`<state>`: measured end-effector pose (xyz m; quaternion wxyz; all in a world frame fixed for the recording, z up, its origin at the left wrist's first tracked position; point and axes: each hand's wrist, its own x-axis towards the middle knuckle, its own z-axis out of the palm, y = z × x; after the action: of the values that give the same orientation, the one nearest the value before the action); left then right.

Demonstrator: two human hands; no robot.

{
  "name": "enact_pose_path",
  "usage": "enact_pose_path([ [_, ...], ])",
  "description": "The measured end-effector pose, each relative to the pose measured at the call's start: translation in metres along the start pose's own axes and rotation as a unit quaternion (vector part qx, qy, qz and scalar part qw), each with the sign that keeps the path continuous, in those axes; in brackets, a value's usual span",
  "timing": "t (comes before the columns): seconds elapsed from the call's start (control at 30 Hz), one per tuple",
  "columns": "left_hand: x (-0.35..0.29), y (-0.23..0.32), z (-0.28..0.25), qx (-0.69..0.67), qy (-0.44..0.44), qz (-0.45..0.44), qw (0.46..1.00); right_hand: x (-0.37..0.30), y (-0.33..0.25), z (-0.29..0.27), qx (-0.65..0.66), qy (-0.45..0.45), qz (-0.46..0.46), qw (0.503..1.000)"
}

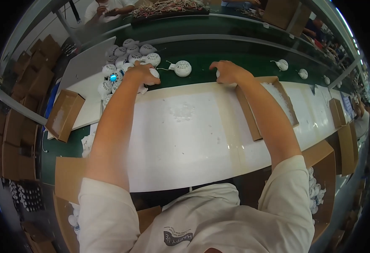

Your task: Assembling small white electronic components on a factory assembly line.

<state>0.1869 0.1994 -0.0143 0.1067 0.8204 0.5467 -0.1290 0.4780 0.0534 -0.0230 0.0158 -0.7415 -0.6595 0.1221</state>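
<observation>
My left hand (139,74) is closed over a round white plastic device (154,76) at the edge of a heap of the same kind. Under the curled fingers of my right hand (232,72), a white rounded device (217,74) shows in part; my palm hides the rest. Between my hands, a single slotted white device (182,68) lies on the green belt (201,59) with a wire and a white tab at its side. In the heap (121,51), one unit (113,78) bears a bright blue spot.
A white work board (180,147) lies before me. A shallow cardboard tray (248,114) with small clear pieces sits under my right forearm, another tray (63,118) at left. More devices (282,64) rest along the belt rightward. Cardboard boxes (69,177) flank me; other people work beyond the belt.
</observation>
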Motion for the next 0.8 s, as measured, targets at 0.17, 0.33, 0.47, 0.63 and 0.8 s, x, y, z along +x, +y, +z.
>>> enact_pose_path([
  [0.17, 0.021, -0.021, 0.002, -0.011, -0.024, -0.029, 0.999, 0.027, -0.055, -0.006, 0.027, -0.034, -0.013, 0.999],
  [0.33, 0.048, -0.019, 0.014, 0.03, -0.006, 0.019, 0.999, 0.085, -0.106, 0.023, 0.08, -0.008, -0.084, 0.993],
  [0.47, 0.03, -0.004, 0.019, 0.04, 0.059, -0.002, 0.997, 0.093, -0.144, 0.033, 0.026, 0.01, -0.109, 0.994],
  [0.63, 0.017, -0.001, 0.035, 0.026, 0.158, 0.056, 0.986, 0.075, -0.123, 0.001, -0.063, 0.02, -0.158, 0.985],
  [0.8, 0.018, -0.002, 0.037, -0.092, 0.189, 0.044, 0.977, -0.08, -0.042, -0.079, 0.009, 0.16, -0.144, 0.976],
])
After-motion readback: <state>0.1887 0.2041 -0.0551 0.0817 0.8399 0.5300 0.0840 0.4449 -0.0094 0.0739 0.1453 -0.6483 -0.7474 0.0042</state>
